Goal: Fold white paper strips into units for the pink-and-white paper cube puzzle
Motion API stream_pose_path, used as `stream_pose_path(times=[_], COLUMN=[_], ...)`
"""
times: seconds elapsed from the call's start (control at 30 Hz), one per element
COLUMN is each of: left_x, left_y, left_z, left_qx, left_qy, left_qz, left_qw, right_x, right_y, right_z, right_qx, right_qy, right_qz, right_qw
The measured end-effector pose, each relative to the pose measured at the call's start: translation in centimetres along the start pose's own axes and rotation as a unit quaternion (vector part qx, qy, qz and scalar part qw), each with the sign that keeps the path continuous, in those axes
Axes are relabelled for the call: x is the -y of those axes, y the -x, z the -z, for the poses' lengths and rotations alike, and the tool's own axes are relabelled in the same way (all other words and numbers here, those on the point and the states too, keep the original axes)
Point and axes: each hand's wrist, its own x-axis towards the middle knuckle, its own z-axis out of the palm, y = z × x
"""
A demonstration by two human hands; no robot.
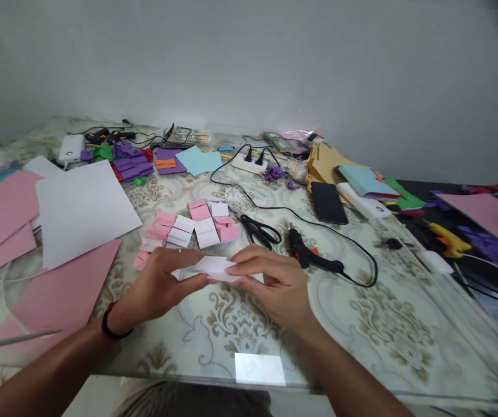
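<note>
A small folded piece of white paper (215, 266) is held between my two hands above the table, with a little pink at its lower edge. My left hand (162, 282), with a dark band at the wrist, pinches its left end between thumb and fingers. At the opposite end, my right hand (275, 284) grips it the same way. Just beyond them lie several folded pink and white paper pieces (207, 231). Black-handled scissors (261, 230) rest to the right of these, and a black glue gun (312, 255) lies further right.
Large white sheets (88, 211) and pink sheets (58, 295) cover the left side. A white power strip (249, 164) sends a black cable across the table. Purple folded pieces (131, 165) lie at the back left; a black phone (329, 202) and yellow glue gun (449, 240) are on the right.
</note>
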Motion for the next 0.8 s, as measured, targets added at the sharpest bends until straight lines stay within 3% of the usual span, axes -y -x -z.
stream_pose_path(times=[0.13,0.33,0.43,0.57,0.8], left_x=[-0.2,-0.6,-0.4,-0.2,-0.6], left_y=[0.3,0.1,0.1,0.2,0.2], left_z=[0.0,0.1,-0.1,-0.1,-0.2], left_qx=[-0.025,-0.021,-0.012,-0.046,-0.060], left_qy=[-0.001,-0.008,0.007,0.001,0.018], left_qz=[-0.060,-0.037,-0.058,-0.076,-0.083], left_qw=[0.998,0.999,0.998,0.996,0.995], right_x=[0.3,0.7,0.7,0.8,1.1], right_y=[0.1,0.1,0.2,0.1,-0.4], right_z=[0.0,-0.1,-0.3,-0.3,-0.4], right_qx=[-0.004,-0.012,-0.002,-0.022,0.000], right_qy=[0.003,0.013,0.017,0.023,0.027], right_qz=[0.020,0.028,0.032,-0.016,0.014], right_qw=[1.000,0.999,0.999,0.999,1.000])
